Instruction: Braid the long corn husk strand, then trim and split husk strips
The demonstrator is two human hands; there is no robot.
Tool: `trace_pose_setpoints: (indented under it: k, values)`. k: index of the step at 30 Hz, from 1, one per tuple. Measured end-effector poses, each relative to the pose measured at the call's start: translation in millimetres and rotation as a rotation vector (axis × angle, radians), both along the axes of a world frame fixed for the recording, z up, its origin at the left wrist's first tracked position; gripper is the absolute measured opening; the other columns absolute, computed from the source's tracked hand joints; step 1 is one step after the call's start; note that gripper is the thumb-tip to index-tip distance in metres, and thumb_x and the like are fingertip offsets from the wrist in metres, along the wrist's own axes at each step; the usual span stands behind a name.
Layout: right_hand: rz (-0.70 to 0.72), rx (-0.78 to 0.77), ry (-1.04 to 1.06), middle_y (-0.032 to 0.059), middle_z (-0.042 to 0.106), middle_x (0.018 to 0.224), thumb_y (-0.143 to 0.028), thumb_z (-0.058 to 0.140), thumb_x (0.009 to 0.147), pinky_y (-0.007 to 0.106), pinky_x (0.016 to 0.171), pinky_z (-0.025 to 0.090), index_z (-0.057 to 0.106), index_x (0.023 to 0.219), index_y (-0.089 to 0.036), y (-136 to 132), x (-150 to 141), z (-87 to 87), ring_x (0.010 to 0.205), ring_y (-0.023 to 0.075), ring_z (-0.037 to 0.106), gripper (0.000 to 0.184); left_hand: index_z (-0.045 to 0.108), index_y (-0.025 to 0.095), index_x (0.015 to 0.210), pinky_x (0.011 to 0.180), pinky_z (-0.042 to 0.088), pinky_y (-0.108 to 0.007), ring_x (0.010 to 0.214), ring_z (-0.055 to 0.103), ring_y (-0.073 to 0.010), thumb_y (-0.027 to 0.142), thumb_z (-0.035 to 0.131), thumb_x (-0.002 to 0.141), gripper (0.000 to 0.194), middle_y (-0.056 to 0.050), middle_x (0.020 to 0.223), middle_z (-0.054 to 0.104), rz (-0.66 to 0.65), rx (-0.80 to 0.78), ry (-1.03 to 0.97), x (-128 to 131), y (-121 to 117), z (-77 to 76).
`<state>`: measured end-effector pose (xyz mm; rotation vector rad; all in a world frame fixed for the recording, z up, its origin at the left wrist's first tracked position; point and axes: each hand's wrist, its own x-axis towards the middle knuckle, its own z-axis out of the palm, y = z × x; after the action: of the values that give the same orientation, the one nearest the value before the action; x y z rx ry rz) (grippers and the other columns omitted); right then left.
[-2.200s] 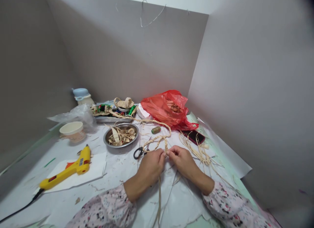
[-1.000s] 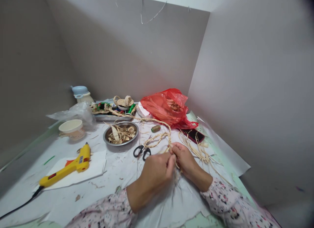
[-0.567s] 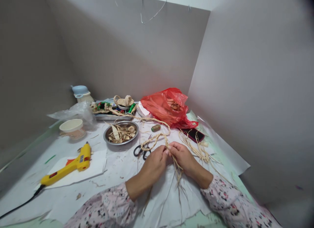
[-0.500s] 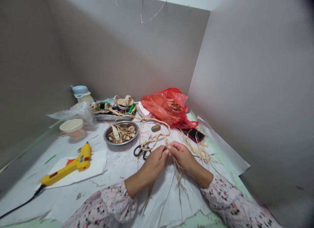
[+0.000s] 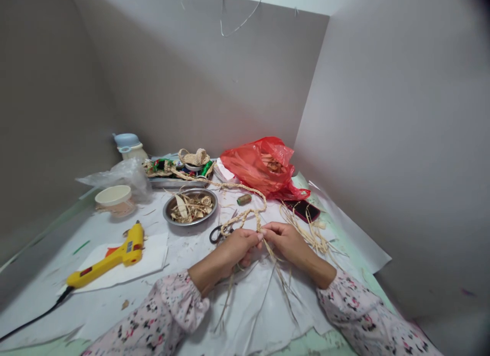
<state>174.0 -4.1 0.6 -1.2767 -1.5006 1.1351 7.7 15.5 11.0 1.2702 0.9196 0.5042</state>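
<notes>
A long straw braid [image 5: 245,188] curves over the white paper, and its working end comes down between my two hands. My left hand [image 5: 240,246] pinches the braid's end with thumb and forefinger, the other fingers curled beneath. Close against it, my right hand [image 5: 288,243] is closed on the same spot, fingertips nearly touching the left thumb. Loose straw strands [image 5: 283,284] trail from the braid down toward me, some hanging under the left hand. Black-handled scissors [image 5: 216,234] lie just beyond my left hand, partly covered by it and by the braid.
A steel bowl [image 5: 190,224] of straw scraps, a thread spool [image 5: 244,199] and a yellow glue gun [image 5: 111,259] lie leftward. Behind are a tray [image 5: 178,184] and a red plastic bag [image 5: 248,167]. Loose straw [image 5: 310,236] and a phone [image 5: 303,210] are at right.
My left hand has turned and its wrist has shifted left, with the fingers curling under. The loose strands below have swung slightly. Both hands still pinch the braid's end.
</notes>
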Motion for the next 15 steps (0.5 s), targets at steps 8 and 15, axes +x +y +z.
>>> trace_pose_setpoints:
  k: [8,15]
  values:
    - [-0.095,0.023,-0.255,0.0001,0.065,0.062,-0.029,0.055,0.080,0.024,0.057,0.038,0.071,0.072,-0.016,-5,-1,17.4,0.057,0.0139,0.054,0.022,0.055,0.017,0.059,0.041,0.018,-0.021,0.035,0.027,-0.0066,0.030,0.049,0.069,0.018,0.008,0.038,0.032,0.256,0.110,0.042,5,1,-10.4]
    - [-0.178,0.344,-0.654,0.0068,0.071,0.080,-0.019,0.051,0.085,0.028,0.067,0.043,0.071,0.083,-0.018,-27,-22,16.1,0.072,0.0193,0.063,0.020,0.046,0.019,0.054,0.040,0.018,-0.021,0.036,0.024,-0.0059,0.030,0.052,0.065,0.017,0.009,0.040,0.029,0.329,-0.003,-0.105,10,-5,-7.7]
